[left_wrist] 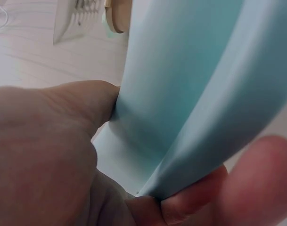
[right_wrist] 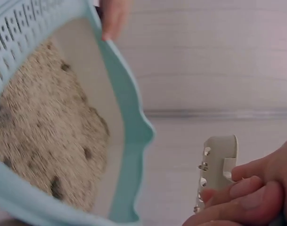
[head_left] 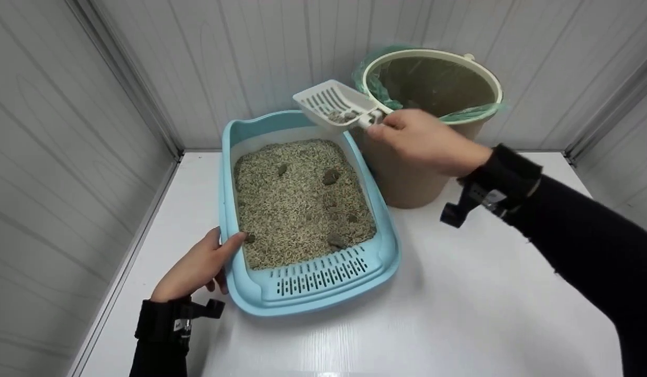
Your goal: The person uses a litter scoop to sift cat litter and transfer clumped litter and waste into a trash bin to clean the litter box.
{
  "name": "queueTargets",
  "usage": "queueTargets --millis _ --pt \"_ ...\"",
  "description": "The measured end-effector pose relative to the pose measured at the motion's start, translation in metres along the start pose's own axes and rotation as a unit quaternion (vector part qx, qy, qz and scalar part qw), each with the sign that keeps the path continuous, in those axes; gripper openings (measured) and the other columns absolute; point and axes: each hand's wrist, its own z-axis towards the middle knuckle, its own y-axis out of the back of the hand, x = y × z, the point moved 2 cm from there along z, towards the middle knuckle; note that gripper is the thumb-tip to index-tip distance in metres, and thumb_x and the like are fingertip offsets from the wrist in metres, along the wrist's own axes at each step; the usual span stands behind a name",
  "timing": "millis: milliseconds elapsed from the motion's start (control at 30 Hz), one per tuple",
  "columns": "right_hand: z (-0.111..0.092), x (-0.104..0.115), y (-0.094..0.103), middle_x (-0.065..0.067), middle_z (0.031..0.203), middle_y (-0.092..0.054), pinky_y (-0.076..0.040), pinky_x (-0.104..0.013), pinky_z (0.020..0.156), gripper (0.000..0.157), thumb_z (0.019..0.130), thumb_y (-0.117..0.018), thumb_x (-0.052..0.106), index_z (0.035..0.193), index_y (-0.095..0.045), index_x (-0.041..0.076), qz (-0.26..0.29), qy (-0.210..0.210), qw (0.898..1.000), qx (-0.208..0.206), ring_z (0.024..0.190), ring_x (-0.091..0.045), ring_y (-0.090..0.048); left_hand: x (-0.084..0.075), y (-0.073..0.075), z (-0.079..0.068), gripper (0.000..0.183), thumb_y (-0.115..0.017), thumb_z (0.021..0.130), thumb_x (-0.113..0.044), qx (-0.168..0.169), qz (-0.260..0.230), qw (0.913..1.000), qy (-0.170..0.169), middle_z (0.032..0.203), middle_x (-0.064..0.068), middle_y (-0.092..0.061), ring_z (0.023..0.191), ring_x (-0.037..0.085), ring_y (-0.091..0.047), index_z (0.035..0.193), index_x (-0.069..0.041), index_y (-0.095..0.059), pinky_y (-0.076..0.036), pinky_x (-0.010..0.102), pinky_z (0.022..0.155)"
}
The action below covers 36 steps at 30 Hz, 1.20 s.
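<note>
My left hand (head_left: pixel 200 264) grips the left rim of a blue litter box (head_left: pixel 315 306), thumb over the edge and fingers below it, as the left wrist view also shows. Pale granular cat litter (head_left: pixel 287 209) fills the box, with several dark clumps (head_left: pixel 331 176) on its surface. Above the far right corner, my right hand (head_left: pixel 428 141) holds a white slotted litter scoop (head_left: pixel 323 99) by its handle. A few greyish clumps (head_left: pixel 342 116) lie in the scoop near the handle end. In the right wrist view the scoop (right_wrist: pixel 222 155) appears edge-on beside the curled fingers.
A beige bin (head_left: pixel 415 183) lined with a green plastic bag (head_left: pixel 378 86) stands right of the litter box, its rim close behind the right hand. Grey panel walls (head_left: pixel 250 57) enclose the white table (head_left: pixel 459 309) at the back and sides.
</note>
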Motion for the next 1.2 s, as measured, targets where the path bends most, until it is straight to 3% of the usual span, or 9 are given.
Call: queueTargets --millis 200,333,400,533,733,1000,1067,1100,1200 --pt "-0.008 -0.025 0.068 0.007 0.060 -0.038 -0.035 -0.030 0.047 0.047 0.116 -0.055 0.050 0.103 -0.063 0.006 -0.007 -0.089 0.996 -0.008 0.048 -0.011 -0.036 0.002 0.007 0.003 0.071 -0.051 0.114 -0.065 0.000 0.008 1.0000 0.000 0.081 0.016 -0.072 0.056 0.032 -0.072 0.144 -0.001 -0.043 -0.050 0.034 0.047" --pt "0.000 -0.045 0.091 0.008 0.060 -0.037 -0.033 -0.029 0.046 0.048 0.116 -0.052 0.049 0.093 -0.055 0.007 -0.046 -0.132 0.990 0.008 0.048 -0.010 -0.035 0.011 0.013 0.001 0.071 -0.051 0.115 -0.064 -0.005 0.008 0.9999 0.008 0.081 0.015 -0.071 0.056 0.031 -0.071 0.149 -0.002 -0.042 -0.050 0.035 0.047" --pt "0.005 -0.053 0.097 0.008 0.061 -0.036 -0.032 -0.028 0.046 0.049 0.116 -0.051 0.049 0.101 -0.061 0.003 -0.067 -0.145 0.987 0.017 0.049 -0.010 -0.035 0.016 0.016 -0.001 0.071 -0.050 0.116 -0.062 -0.005 0.005 0.9999 0.012 0.081 0.015 -0.070 0.056 0.031 -0.071 0.155 -0.003 -0.042 -0.050 0.035 0.047" --pt "0.013 -0.063 0.103 0.005 0.069 -0.039 -0.037 -0.029 0.049 0.053 0.115 -0.052 0.047 0.120 -0.067 -0.003 -0.109 -0.150 0.983 0.017 0.056 -0.012 -0.041 0.023 0.021 -0.002 0.071 -0.049 0.117 -0.060 -0.002 0.001 0.9998 0.017 0.084 0.015 -0.071 0.057 0.031 -0.070 0.161 -0.005 -0.042 -0.050 0.035 0.047" --pt "0.022 -0.061 0.097 -0.003 0.076 -0.050 -0.043 -0.038 0.058 0.044 0.114 -0.050 0.041 0.092 -0.060 0.005 -0.223 -0.122 0.967 0.007 0.067 -0.022 -0.050 0.031 0.035 -0.002 0.085 -0.048 0.114 -0.068 -0.009 0.008 0.9992 0.039 0.088 0.016 -0.072 0.058 0.030 -0.072 0.162 0.000 -0.034 -0.050 0.033 0.048" --pt "0.033 -0.046 0.074 -0.013 0.081 -0.059 -0.055 -0.053 0.061 0.026 0.108 -0.051 0.020 0.090 -0.060 0.003 -0.347 -0.043 0.936 -0.045 0.073 -0.035 -0.060 0.040 0.050 -0.004 0.089 -0.048 0.114 -0.069 -0.006 0.009 0.9984 0.055 0.092 0.017 -0.073 0.060 0.031 -0.073 0.161 0.004 -0.029 -0.053 0.035 0.049" --pt "0.036 -0.044 0.067 -0.011 0.074 -0.056 -0.054 -0.055 0.056 0.020 0.104 -0.052 0.012 0.087 -0.057 0.002 -0.384 0.005 0.920 -0.076 0.065 -0.033 -0.057 0.041 0.052 -0.004 0.086 -0.048 0.114 -0.068 -0.004 0.010 0.9984 0.056 0.092 0.016 -0.073 0.061 0.030 -0.073 0.159 0.004 -0.032 -0.053 0.035 0.050" --pt "0.037 -0.044 0.064 -0.010 0.069 -0.054 -0.053 -0.056 0.052 0.019 0.102 -0.053 0.008 0.085 -0.055 0.002 -0.412 0.041 0.905 -0.097 0.059 -0.032 -0.054 0.041 0.053 -0.004 0.085 -0.049 0.115 -0.067 -0.004 0.012 0.9984 0.054 0.091 0.016 -0.073 0.061 0.030 -0.074 0.158 0.005 -0.033 -0.054 0.035 0.050" --pt "0.038 -0.046 0.055 -0.008 0.060 -0.044 -0.047 -0.051 0.041 0.020 0.098 -0.054 -0.005 0.079 -0.048 -0.001 -0.497 0.147 0.839 -0.166 0.048 -0.025 -0.042 0.041 0.056 -0.005 0.080 -0.052 0.114 -0.065 -0.004 0.015 0.9980 0.061 0.088 0.016 -0.074 0.063 0.031 -0.075 0.152 0.004 -0.037 -0.055 0.035 0.052"
